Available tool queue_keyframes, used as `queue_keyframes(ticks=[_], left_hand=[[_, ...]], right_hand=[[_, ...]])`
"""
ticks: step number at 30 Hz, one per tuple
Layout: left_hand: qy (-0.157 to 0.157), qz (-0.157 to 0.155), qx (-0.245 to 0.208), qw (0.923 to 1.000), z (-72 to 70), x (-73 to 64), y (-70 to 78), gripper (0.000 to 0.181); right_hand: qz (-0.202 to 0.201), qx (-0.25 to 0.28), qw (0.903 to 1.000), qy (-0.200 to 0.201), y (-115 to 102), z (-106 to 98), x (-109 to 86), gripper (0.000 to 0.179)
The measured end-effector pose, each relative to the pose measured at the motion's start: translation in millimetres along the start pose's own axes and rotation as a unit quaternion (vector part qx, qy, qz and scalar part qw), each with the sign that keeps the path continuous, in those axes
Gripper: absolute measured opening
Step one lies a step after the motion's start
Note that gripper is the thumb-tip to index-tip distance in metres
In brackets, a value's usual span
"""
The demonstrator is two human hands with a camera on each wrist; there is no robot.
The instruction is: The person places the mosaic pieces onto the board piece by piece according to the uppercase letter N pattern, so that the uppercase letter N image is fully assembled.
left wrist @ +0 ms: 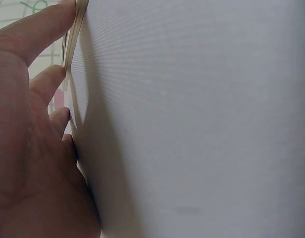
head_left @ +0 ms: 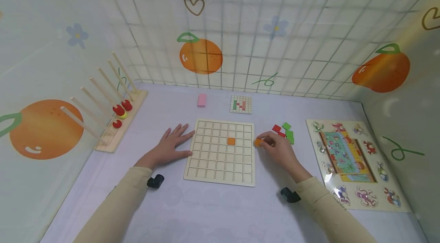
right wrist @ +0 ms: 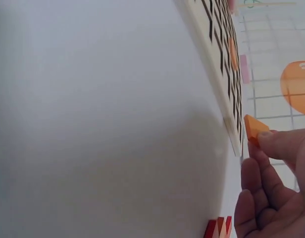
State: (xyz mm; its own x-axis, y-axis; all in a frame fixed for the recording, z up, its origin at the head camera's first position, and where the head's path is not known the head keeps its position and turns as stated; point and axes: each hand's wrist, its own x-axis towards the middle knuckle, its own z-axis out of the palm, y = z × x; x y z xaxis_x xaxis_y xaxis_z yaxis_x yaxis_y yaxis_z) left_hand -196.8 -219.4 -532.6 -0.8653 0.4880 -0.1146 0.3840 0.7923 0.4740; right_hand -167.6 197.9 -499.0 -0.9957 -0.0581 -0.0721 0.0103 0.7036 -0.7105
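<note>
A square wooden grid board (head_left: 220, 153) lies flat on the table, with one orange square tile (head_left: 231, 141) sitting in a cell right of its middle. My left hand (head_left: 168, 146) is spread on the table, its thumb and index fingertip touching the board's left edge. Just off the board's right edge, my right hand (head_left: 276, 149) pinches another orange tile (right wrist: 254, 130) between thumb and index finger. Beyond that hand lie loose red tiles (head_left: 276, 128) and green tiles (head_left: 290, 136), partly hidden by it.
A small pattern card (head_left: 241, 104) and a pink block (head_left: 201, 100) lie behind the board. At far left stands a wooden rack (head_left: 120, 128) with tall pegs and several red pieces. A picture puzzle board (head_left: 357, 162) lies at far right. A printed curtain and wire grid close off the back.
</note>
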Motion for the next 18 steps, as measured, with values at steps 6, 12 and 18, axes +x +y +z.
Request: queue_keyframes(ticks=[6,12,18], left_hand=[[0.0,0.0,0.002,1.0,-0.7,-0.4,0.8,0.084],[-0.002,-0.003,0.0,1.0,-1.9,-0.9,2.9,0.084],[-0.002,-0.003,-0.004,1.0,-1.9,-1.2,3.2,0.084]], right_hand=[[0.001,0.012,0.9998,-0.014,-8.8,4.8,-0.6,0.018],[-0.013,0.014,0.9996,-0.02,-17.9,12.2,-1.4,0.018],[-0.025,0.024,0.9989,-0.031,-25.5,22.0,-1.1,0.016]])
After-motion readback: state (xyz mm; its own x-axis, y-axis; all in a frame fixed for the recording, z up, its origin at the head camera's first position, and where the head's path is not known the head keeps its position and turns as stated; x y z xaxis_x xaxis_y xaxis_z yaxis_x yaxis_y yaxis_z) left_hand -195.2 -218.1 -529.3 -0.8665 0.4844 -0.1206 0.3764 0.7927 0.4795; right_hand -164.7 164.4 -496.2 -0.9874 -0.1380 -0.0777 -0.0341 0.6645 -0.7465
